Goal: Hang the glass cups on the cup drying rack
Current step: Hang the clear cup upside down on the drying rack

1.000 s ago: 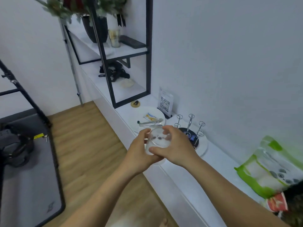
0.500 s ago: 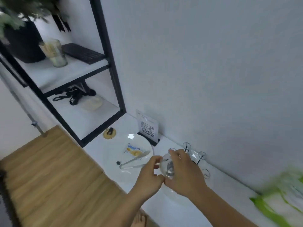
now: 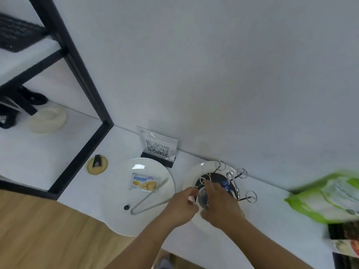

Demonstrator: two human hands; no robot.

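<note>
- Glass cup (image 3: 203, 199): held between both hands, just over the near left side of the cup drying rack (image 3: 231, 183); its rim and tilt are blurred and cannot be told
- Right hand (image 3: 219, 206): wrapped around the cup's right side, fingers closed on the glass
- Left hand (image 3: 182, 206): fingertips pinching the cup's left edge, steadying it
- Cup drying rack: wire prongs with looped tips rising from a dark centre on a round white base, set against the wall; no cup seen hanging on it
- Risk, judged: a smooth glass could slip if one hand lets go before the mouth is seated over a prong; a cup lowered off-centre could strike a loop and knock or tip the light rack
- Risk, judged: the white plate (image 3: 124, 191) with metal tongs (image 3: 149, 200) and a snack packet (image 3: 144, 182) lies just beside the left wrist and could be nudged
- Surface: a white counter (image 3: 272, 220) along a plain pale wall, bearing a QR code stand (image 3: 158, 147) and a green bag (image 3: 328, 199) at right
- Room: black-framed shelving at left, wooden floor below the counter edge
</note>
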